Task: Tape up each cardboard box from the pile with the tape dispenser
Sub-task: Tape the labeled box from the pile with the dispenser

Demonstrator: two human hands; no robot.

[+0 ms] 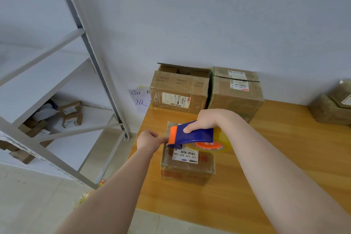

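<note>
A small cardboard box (pixel 188 165) with a white barcode label sits near the left edge of the wooden table (pixel 284 157). Above its far end my right hand (pixel 207 119) grips a blue and orange tape dispenser (pixel 191 136) loaded with a clear tape roll (pixel 224 146). At the dispenser's orange front end my left hand (pixel 148 139) pinches the loose end of the tape. Two bigger cardboard boxes stand against the wall behind: one with raised flaps (pixel 178 91) and a taped one (pixel 235 93) to its right.
A grey metal shelf rack (pixel 83 43) stands left of the table and holds several small parcels (pixel 71 114). A paper sign (pixel 139 99) hangs on the wall by the table corner. Another wrapped parcel (pixel 332 106) lies at the table's far right.
</note>
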